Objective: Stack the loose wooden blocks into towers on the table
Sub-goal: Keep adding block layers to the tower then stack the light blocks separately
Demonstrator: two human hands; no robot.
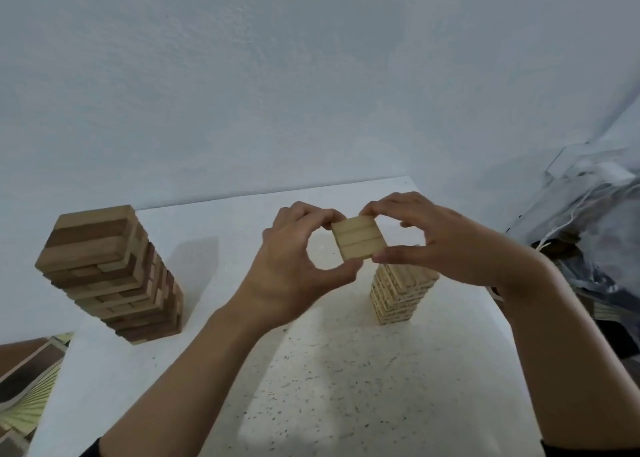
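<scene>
Left grip (294, 259) and right grip (443, 245) together pinch a three-block layer (358, 238), not yet set on the pale tower (401, 290); the dark tower (110, 273), left on the desk (346, 370), appears finished.

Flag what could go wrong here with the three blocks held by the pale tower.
1. The row of three pale blocks is only pinched at its edges by the left hand and right hand; the middle block could slip out.
2. The right hand hides the top of the pale tower, so the row may land askew and tip it.
</scene>
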